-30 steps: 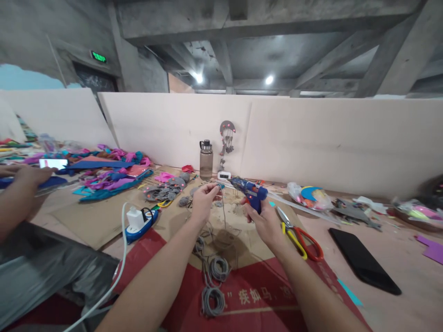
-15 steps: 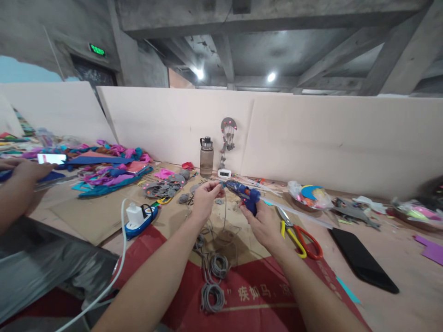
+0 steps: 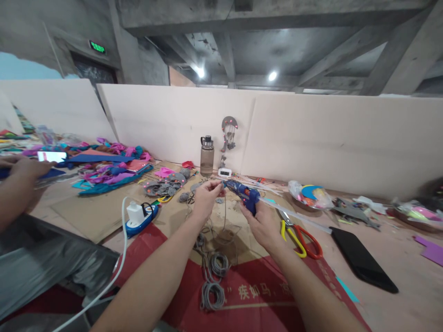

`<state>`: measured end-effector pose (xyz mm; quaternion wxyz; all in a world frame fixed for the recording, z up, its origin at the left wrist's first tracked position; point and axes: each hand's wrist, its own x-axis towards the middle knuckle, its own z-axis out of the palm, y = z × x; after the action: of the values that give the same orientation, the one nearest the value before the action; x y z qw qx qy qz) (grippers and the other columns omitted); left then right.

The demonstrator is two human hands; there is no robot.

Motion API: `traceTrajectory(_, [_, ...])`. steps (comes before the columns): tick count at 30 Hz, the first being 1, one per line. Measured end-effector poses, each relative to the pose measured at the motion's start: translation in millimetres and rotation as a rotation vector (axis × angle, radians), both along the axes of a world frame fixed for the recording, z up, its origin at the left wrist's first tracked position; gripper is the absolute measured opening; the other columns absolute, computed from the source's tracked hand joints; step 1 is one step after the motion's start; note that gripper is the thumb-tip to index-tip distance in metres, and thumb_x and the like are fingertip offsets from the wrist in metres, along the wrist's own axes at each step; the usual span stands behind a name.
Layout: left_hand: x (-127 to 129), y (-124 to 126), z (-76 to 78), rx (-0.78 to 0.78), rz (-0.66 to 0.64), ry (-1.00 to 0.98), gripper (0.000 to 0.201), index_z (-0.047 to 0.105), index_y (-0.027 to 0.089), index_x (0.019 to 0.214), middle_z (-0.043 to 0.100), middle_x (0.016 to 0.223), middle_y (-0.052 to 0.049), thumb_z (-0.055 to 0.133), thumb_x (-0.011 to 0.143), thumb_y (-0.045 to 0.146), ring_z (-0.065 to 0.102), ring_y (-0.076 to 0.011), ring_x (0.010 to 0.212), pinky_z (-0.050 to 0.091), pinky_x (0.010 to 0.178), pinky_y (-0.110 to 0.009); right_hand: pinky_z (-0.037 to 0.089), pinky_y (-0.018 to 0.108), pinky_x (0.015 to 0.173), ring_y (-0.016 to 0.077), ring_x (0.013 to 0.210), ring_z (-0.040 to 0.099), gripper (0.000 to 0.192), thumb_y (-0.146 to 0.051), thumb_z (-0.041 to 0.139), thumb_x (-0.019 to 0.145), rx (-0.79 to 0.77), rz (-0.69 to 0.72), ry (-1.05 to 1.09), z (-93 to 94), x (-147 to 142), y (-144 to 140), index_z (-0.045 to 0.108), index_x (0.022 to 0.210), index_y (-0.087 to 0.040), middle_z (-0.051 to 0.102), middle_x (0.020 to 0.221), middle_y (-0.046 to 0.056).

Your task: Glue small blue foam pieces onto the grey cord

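My right hand is wrapped round the handle of a blue hot glue gun, with a long clear glue stick jutting from its back. The gun's nozzle points left, right at the fingertips of my left hand. Those fingers are pinched together on the end of a grey cord, which hangs down to the table; anything else between them is too small to make out. Below my hands lie coiled bundles of the grey cord on red and brown paper.
Red-and-yellow-handled scissors and a black phone lie to the right. A power strip with a white plug sits left. Behind stand a water bottle and a small white timer. At far left, another person's hands hold a lit phone.
Almost nothing differs. Both hands keep their places, the glue gun's nozzle still at my left fingertips; the view has shifted very slightly.
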<state>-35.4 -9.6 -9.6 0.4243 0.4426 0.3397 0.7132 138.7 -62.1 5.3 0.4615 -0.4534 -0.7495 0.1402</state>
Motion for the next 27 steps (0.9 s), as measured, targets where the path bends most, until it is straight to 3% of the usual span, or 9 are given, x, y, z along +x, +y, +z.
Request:
traceTrajectory(7, [0.3,-1.8,1.3,-0.002,-0.012,-0.026,0.029,0.069,0.013,0.081,0.066,0.068,-0.001,0.077,0.065,0.036,0.061,-0.0105,0.059,0.052,0.063,-0.026,0.046,0.036,0.074,0.0277,0.086,0.062,0.020,-0.040,0.055,0.084,0.001,-0.003,0.010,2.4,-0.4,-2.9,0.063,0.088,-0.023,0.069,0.090,0.011])
traceTrajectory(27, [1.4,-1.5,2.0,0.000,0.000,-0.062,0.030,0.069,0.012,0.080,0.066,0.065,0.000,0.079,0.063,0.034,0.062,-0.0105,0.057,0.053,0.061,-0.026,0.046,0.034,0.073,0.0263,0.084,0.063,0.039,-0.046,0.044,0.089,0.030,-0.095,-0.123,0.4,-1.7,-3.9,0.065,0.101,-0.016,0.070,0.091,0.013])
